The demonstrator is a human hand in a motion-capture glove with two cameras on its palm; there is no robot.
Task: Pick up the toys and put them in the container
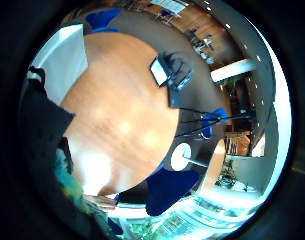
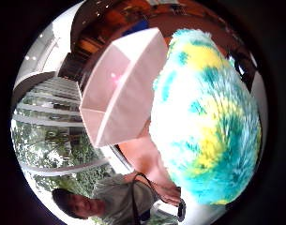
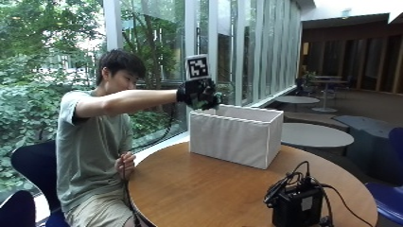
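Note:
My gloved right hand is raised above the near corner of the white fabric container on the round wooden table. Its fingers curl round a fluffy plush toy, white with teal and yellow patches, of which a green bit shows under the glove in the outside view. In the thumb side palm view the toy fills the picture beside the container's open top. The little finger side palm view shows an edge of the toy and the tabletop.
A black device with cables stands on the table's near right part. The person's bare left hand rests by the table edge. Blue chairs stand around; glass windows lie behind.

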